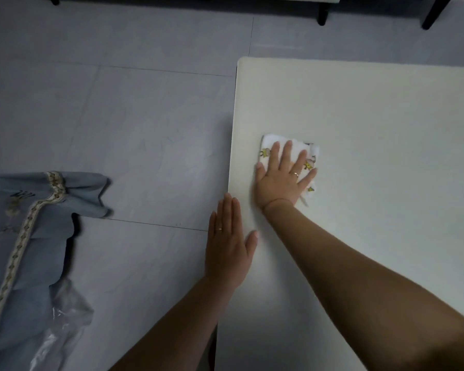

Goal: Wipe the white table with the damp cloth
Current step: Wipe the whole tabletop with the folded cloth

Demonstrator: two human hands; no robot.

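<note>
**Flat palm on the cloth, near the bench's left edge**

The right hand point(284, 175) lies flat on the damp cloth point(288, 151), fingers point(286, 152) spread wide and pressing down rather than pinching — a hold that suits wiping, since an open palm spreads pressure over the whole folded pad and keeps it from bunching. The cloth sits on the white bench point(373, 129), just inside the bench's left edge and well short of its far corner. It looks folded into a rough rectangle, white with small yellow printed figures; its long axis runs roughly across the bench, tilted slightly, and the hand's fingers point toward the bench's far edge. One loose corner trails out beside the wrist.

The left hand point(227, 245) rests open at the bench's left edge, fingers together and extended, the thumb on the top — holding nothing, and probably bracing the body during the reach.

Off the bench's left side, on the tiled floor point(145, 129), lies blue trimmed fabric point(32, 223) with clear plastic point(65, 317) beside it, well apart from the bench.
</note>
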